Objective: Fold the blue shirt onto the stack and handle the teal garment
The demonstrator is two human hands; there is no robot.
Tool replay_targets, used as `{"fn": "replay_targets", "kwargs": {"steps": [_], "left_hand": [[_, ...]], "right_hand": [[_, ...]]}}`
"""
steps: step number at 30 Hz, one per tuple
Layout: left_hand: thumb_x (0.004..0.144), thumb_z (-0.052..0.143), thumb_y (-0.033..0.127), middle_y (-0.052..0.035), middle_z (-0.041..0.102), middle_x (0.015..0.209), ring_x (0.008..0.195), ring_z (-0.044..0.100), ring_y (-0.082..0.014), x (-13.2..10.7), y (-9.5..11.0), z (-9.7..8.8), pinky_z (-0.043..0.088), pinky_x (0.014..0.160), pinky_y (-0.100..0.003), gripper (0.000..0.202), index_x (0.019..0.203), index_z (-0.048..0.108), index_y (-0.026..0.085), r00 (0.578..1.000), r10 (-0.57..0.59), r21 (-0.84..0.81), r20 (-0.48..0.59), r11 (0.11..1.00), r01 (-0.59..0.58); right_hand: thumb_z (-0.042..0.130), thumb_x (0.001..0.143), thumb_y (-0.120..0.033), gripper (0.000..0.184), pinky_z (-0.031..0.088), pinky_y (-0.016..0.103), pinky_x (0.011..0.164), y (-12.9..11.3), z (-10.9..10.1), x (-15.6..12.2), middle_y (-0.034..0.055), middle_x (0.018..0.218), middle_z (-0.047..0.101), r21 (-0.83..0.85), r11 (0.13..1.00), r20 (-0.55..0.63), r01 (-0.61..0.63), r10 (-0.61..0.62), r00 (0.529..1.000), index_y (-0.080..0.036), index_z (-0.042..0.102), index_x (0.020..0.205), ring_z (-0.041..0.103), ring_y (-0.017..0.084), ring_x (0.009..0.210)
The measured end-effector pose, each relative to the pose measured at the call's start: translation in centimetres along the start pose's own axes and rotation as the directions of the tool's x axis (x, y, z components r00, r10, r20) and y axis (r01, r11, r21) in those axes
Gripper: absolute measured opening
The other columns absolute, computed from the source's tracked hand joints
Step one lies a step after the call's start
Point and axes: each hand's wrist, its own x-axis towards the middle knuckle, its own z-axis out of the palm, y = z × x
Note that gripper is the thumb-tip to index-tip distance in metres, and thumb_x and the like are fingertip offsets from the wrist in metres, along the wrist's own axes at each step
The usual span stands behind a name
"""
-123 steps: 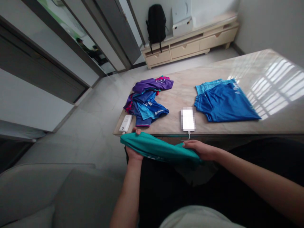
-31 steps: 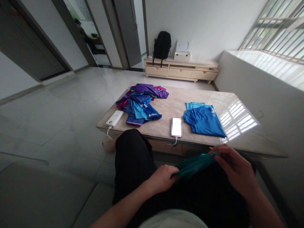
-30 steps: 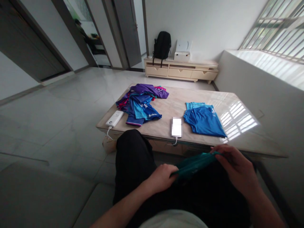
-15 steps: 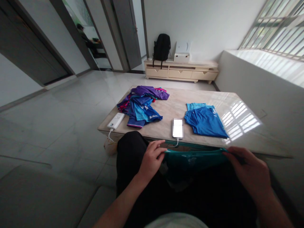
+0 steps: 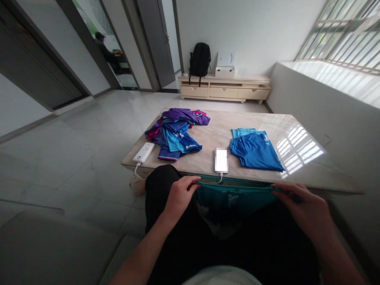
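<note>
Over the lap, just short of the worktop's [image 5: 297, 130] near edge, the left hand [image 5: 179, 194] and the right hand [image 5: 303, 206] each pinch one end of the teal garment [image 5: 233, 198], holding its top edge stretched between them while the rest hangs down against the dark trousers. To do this well, the person would judge it best to keep both grips level and the edge taut so the cloth hangs flat without creases. Beyond lie a phone [image 5: 221, 160], a folded blue stack [image 5: 255, 150], a jumbled heap of clothes [image 5: 175, 132] and a power bank [image 5: 143, 152].
</note>
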Motion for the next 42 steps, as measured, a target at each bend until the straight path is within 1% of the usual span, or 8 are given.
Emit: {"fn": "replay_targets", "kwargs": {"steps": [8,12,17,20,23,29,35,42], "left_hand": [[0.094,0.064,0.018,-0.0061,0.079,0.099,0.091,0.074,-0.0254,0.6,-0.7,0.5,0.055,0.082,-0.035,0.013,0.099,0.076,0.020,0.974,-0.192,0.252,0.120,0.955,0.157],[0.093,0.063,0.021,-0.0049,0.075,0.094,0.087,0.071,-0.0200,0.8,-0.8,0.6,0.055,0.079,-0.029,0.011,0.100,0.071,0.018,0.962,-0.172,-0.052,0.211,0.981,0.187],[0.093,0.065,0.031,-0.0044,0.074,0.094,0.077,0.070,-0.0163,0.7,0.2,-0.6,0.057,0.065,-0.024,0.017,0.101,0.068,0.016,0.921,-0.164,-0.363,0.353,0.883,0.296],[0.092,0.064,0.021,-0.0046,0.075,0.100,0.087,0.072,-0.0159,0.4,1.5,-1.8,0.059,0.079,-0.025,0.011,0.100,0.071,0.017,0.946,-0.090,-0.365,0.311,0.908,0.206],[0.091,0.065,0.016,-0.0043,0.077,0.105,0.098,0.074,-0.0164,0.2,2.6,-2.7,0.059,0.088,-0.024,0.015,0.103,0.073,0.018,0.970,-0.025,-0.381,0.241,0.917,0.118],[0.083,0.080,0.018,-0.0034,0.079,0.101,0.094,0.075,-0.0177,-0.3,2.7,-3.4,0.061,0.085,-0.024,0.021,0.104,0.077,0.020,0.986,0.030,-0.399,0.164,0.916,0.039],[0.094,0.066,0.014,-0.0024,0.080,0.096,0.093,0.075,-0.0178,-0.7,2.8,-3.5,0.058,0.090,-0.028,0.014,0.096,0.078,0.022,0.992,0.096,-0.279,0.083,0.958,-0.070],[0.101,0.061,0.023,-0.0084,0.076,0.098,0.092,0.073,-0.0205,-1.3,5.3,-2.5,0.059,0.086,-0.033,0.016,0.094,0.076,0.019,0.976,0.212,-0.622,0.058,0.772,-0.130]], "right_hand": [[0.077,0.077,-0.058,0.039,0.050,0.029,0.069,-1.5,0.2,-0.8,0.0017,0.098,0.078,0.170,0.969,0.144,-0.181,0.158,0.977,-0.025,0.079,0.098,0.069,0.021,0.084],[0.079,0.076,-0.057,0.041,0.052,0.028,0.067,-1.3,0.1,-0.8,0.0030,0.095,0.078,0.204,0.960,0.156,-0.194,0.163,0.974,-0.024,0.078,0.099,0.069,0.020,0.078],[0.081,0.075,-0.054,0.042,0.059,0.027,0.063,0.1,-0.8,-0.3,0.0033,0.081,0.077,0.244,0.947,0.222,-0.209,0.155,0.963,-0.021,0.077,0.101,0.071,0.018,0.063],[0.082,0.077,-0.047,0.034,0.064,0.028,0.071,0.4,-1.2,-0.3,0.0064,0.095,0.078,0.333,0.937,0.216,-0.104,0.032,0.976,-0.020,0.079,0.097,0.076,0.020,0.072],[0.080,0.079,-0.038,0.020,0.065,0.028,0.082,-0.6,-1.2,-0.7,0.0049,0.101,0.078,0.356,0.934,0.060,0.036,-0.061,0.996,-0.023,0.081,0.092,0.076,0.021,0.089],[0.084,0.076,-0.033,0.014,0.062,0.027,0.085,-3.2,-0.9,-1.5,0.0010,0.095,0.077,0.416,0.909,-0.154,0.040,0.027,0.988,-0.025,0.080,0.087,0.073,0.018,0.088],[0.088,0.074,-0.038,0.015,0.059,0.030,0.076,-3.6,-1.2,-1.8,0.0037,0.089,0.073,0.581,0.814,-0.037,-0.001,0.028,0.999,-0.028,0.078,0.079,0.070,0.021,0.085],[0.089,0.073,-0.042,0.019,0.048,0.028,0.056,-3.9,-1.4,-2.0,0.0036,0.073,0.062,0.819,0.555,0.216,-0.148,-0.059,0.975,-0.028,0.076,0.072,0.059,0.016,0.063]]}}
